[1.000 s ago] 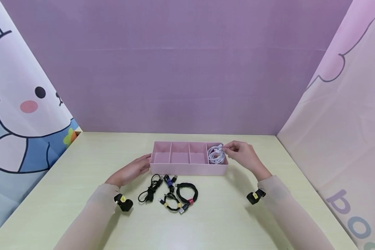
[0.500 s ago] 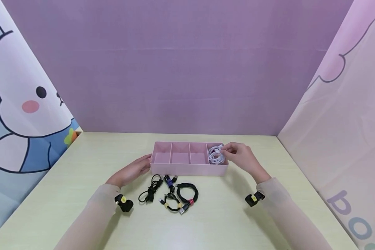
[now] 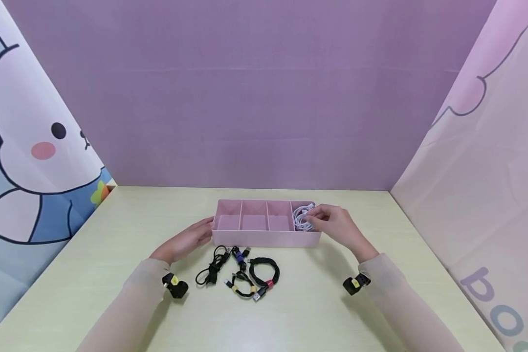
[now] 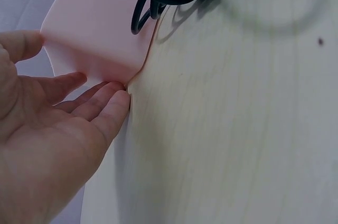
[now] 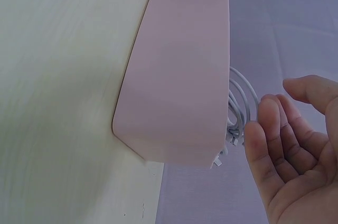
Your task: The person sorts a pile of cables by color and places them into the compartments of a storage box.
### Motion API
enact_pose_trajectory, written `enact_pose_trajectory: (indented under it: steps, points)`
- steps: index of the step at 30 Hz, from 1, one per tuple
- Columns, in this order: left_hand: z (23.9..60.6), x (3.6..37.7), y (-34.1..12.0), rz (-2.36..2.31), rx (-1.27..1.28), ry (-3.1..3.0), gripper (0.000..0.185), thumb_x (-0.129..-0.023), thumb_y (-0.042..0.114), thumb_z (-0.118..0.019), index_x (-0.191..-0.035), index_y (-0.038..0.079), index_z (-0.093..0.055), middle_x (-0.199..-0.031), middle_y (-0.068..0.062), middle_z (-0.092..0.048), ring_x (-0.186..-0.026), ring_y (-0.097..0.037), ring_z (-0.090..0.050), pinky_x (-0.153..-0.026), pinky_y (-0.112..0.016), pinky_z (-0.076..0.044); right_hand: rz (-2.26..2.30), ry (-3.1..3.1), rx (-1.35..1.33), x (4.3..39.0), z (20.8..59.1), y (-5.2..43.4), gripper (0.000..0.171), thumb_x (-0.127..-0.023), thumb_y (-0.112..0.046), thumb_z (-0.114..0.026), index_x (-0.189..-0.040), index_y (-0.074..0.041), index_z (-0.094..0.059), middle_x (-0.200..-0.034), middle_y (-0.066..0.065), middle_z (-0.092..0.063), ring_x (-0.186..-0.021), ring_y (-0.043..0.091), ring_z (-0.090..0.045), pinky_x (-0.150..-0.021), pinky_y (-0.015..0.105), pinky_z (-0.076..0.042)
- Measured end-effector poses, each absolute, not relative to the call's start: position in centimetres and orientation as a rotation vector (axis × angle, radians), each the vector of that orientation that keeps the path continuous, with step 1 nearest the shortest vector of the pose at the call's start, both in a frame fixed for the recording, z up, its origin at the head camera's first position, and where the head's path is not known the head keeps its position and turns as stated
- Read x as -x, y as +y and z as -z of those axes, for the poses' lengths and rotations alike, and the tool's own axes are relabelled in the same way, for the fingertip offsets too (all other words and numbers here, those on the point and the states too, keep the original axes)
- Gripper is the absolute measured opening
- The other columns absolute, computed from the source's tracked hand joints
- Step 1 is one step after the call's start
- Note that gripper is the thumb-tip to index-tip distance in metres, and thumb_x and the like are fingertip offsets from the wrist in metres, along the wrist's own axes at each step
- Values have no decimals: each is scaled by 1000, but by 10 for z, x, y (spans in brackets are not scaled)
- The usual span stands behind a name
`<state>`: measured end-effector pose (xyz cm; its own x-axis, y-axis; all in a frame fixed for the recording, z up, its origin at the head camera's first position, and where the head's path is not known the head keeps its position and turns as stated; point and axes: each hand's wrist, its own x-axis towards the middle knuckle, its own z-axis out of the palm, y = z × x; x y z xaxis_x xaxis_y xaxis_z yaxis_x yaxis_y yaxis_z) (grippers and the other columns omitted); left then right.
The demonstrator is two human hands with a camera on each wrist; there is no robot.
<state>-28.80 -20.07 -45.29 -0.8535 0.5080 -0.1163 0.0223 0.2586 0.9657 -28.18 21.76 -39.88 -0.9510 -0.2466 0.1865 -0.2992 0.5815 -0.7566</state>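
Note:
A pink box (image 3: 264, 238) with several compartments in a row stands on the table. Coiled white cable (image 3: 301, 222) fills its rightmost compartment; the other compartments hold nothing. My right hand (image 3: 340, 227) is at that compartment, its fingertips touching the coil. In the right wrist view, the thumb stands apart from the loosely bent fingers, and some white loops (image 5: 240, 102) rise above the rim. At the box's left end, my left hand (image 3: 186, 241) rests its extended fingers against the wall. The left wrist view shows the thumb (image 4: 29, 44) at the box's upper edge.
In front of the box lie a bundled black cable (image 3: 212, 269), a short cable with a blue tie (image 3: 239, 257), a small looped cable with yellow ties (image 3: 242, 292) and a black coil with a red tie (image 3: 264, 260). A purple backdrop (image 3: 255, 107) rises behind the table.
My right hand has shifted slightly left and nearer to me over the white coil. The left hand, box and black cables keep their places.

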Motion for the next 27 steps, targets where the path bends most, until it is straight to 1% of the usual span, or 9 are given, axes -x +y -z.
enact_pose_trajectory:
  steps: [4,10,17,22,27]
  points:
    - [453,288,-201,-1624,-485,2131,59,-113,31,-26,-160,1,-7,-162,-23,-21,-147,-39,-23,-121,-47,-22,-1300,-2739,-475,281,399,215,14,-93,-22,-73,-101,-10,-75,-87,10,-71,-75,17,-62,-63,25,-54]
    - [453,288,-200,-1629,-483,2128,59,-113,30,-26,-159,0,-6,-162,-24,-20,-147,-40,-23,-121,-47,-21,-1262,-2738,-516,279,400,211,12,-93,-20,-74,-100,-10,-76,-86,1,-71,-78,16,-63,-66,26,-54]
    - [453,288,-200,-1630,-462,2130,60,-113,31,-27,-160,0,-7,-162,-24,-21,-147,-39,-23,-121,-47,-22,-1294,-2738,-551,275,404,207,11,-93,-18,-73,-100,-10,-76,-86,2,-71,-77,17,-63,-66,27,-55]
    - [452,287,-198,-1640,-455,2121,59,-113,31,-27,-160,0,-8,-162,-23,-22,-147,-40,-23,-121,-48,-21,-1280,-2737,-589,272,408,204,8,-93,-18,-74,-97,-11,-76,-82,-4,-69,-74,15,-62,-61,25,-53]
    - [453,288,-199,-1648,-462,2115,59,-113,30,-26,-159,0,-8,-162,-24,-21,-147,-40,-22,-121,-48,-20,-1281,-2746,-638,269,413,199,7,-92,-18,-75,-96,-13,-76,-82,-4,-70,-75,14,-62,-64,26,-55]
